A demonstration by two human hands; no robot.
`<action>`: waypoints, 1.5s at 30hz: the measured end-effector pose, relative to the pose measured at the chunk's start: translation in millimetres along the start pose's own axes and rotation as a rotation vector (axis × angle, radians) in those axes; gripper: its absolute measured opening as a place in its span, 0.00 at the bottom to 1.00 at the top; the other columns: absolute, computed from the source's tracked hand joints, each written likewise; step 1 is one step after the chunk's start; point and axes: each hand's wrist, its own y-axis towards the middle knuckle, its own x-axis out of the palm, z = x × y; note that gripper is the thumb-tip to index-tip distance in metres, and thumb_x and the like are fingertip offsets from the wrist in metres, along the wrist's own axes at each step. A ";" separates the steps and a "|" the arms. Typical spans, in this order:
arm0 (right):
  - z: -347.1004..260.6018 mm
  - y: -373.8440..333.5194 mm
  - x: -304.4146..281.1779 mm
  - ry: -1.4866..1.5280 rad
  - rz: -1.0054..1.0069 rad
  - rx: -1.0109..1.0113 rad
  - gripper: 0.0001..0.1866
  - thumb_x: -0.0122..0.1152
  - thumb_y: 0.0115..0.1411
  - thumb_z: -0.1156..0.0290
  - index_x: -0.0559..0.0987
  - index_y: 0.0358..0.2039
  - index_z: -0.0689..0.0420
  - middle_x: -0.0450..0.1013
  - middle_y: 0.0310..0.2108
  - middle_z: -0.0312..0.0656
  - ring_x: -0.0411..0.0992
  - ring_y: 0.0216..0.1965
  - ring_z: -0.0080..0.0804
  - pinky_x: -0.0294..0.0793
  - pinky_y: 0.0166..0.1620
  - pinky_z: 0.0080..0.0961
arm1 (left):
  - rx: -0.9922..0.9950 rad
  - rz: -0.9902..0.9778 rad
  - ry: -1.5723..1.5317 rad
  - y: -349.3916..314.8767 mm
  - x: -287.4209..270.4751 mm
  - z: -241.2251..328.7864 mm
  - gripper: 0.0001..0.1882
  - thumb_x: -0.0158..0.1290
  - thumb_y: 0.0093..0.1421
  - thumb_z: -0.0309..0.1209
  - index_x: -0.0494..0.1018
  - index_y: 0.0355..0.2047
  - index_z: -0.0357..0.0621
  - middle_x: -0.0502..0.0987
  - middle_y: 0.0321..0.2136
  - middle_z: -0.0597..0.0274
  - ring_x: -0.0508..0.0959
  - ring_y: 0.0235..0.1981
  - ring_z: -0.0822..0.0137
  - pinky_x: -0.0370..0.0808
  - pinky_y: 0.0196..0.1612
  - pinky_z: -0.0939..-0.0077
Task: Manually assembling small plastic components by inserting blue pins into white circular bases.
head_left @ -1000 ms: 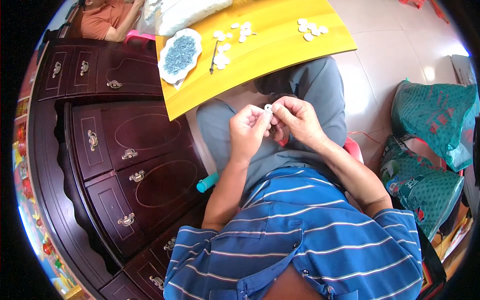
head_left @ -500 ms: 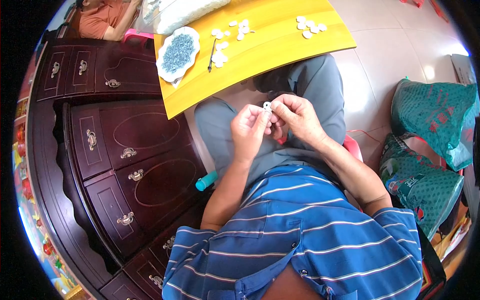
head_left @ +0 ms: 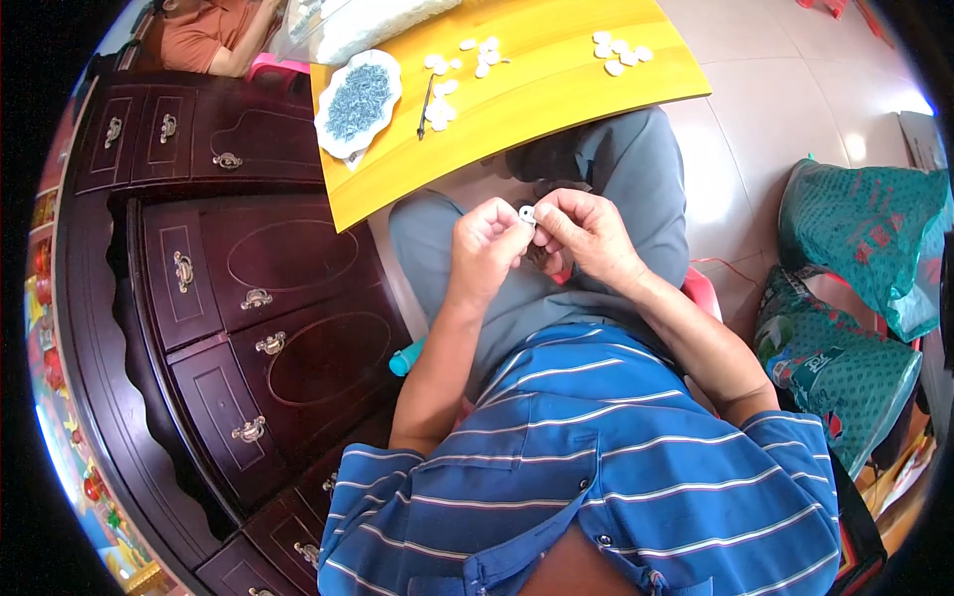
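Note:
Above my lap, a small white piece with a hole point(head_left: 527, 213) is pinched between my two hands. My left hand point(head_left: 488, 248) has its thumb and curled fingers closed on the piece's left side. Opposite it, the thumb and forefinger of my right hand point(head_left: 583, 234) grip its right edge. Fingers cover most of the piece, so its full shape is hidden. On the yellow table beyond lie several white round pieces point(head_left: 438, 111) in loose groups, with a thin black tool point(head_left: 425, 107) beside one group. A white scalloped dish point(head_left: 394, 109) holds many small dark grey-blue pieces.
A clear bag of white pieces point(head_left: 383, 25) sits at the table's far left. Dark wooden cabinets point(head_left: 268, 248) with metal handles stand to my left. Stuffed green bags point(head_left: 865, 219) are on the right. Another person in an orange shirt point(head_left: 204, 38) is at the far left.
My left hand has shifted slightly left and turned, its fingers curling more. The right hand stays nearly in place, still pinching the white piece.

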 end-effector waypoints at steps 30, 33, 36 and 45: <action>12.1 -3.0 10.9 0.332 -0.215 0.142 0.14 0.51 0.72 0.57 0.77 0.39 0.53 0.76 0.27 0.32 0.72 0.27 0.15 0.70 0.29 0.14 | 0.343 0.289 0.003 13.3 26.9 -19.3 0.03 0.58 0.64 0.24 0.74 0.33 0.41 0.74 0.25 0.75 0.69 0.25 0.86 0.67 0.28 0.89; 11.9 -5.1 11.3 0.371 -0.198 0.200 0.14 0.51 0.72 0.57 0.77 0.41 0.54 0.76 0.26 0.33 0.72 0.26 0.18 0.70 0.29 0.15 | 0.354 0.291 -0.015 14.4 30.1 -19.7 0.03 0.57 0.64 0.23 0.74 0.34 0.41 0.73 0.25 0.75 0.69 0.25 0.86 0.65 0.27 0.90; 21.9 -2.0 5.8 0.417 -0.211 0.217 0.13 0.51 0.72 0.58 0.76 0.41 0.54 0.74 0.24 0.33 0.72 0.25 0.20 0.71 0.30 0.18 | 0.399 0.306 -0.004 17.3 34.5 -15.3 0.02 0.56 0.66 0.24 0.75 0.34 0.40 0.73 0.23 0.74 0.69 0.23 0.85 0.66 0.26 0.89; -6.2 2.7 -7.4 0.154 -0.189 0.112 0.11 0.51 0.73 0.63 0.76 0.39 0.56 0.76 0.32 0.32 0.70 0.26 0.16 0.71 0.32 0.14 | -0.156 -0.121 -0.288 20.4 -40.5 1.6 0.06 0.55 0.60 0.31 0.76 0.29 0.41 0.71 0.19 0.73 0.68 0.19 0.81 0.64 0.23 0.84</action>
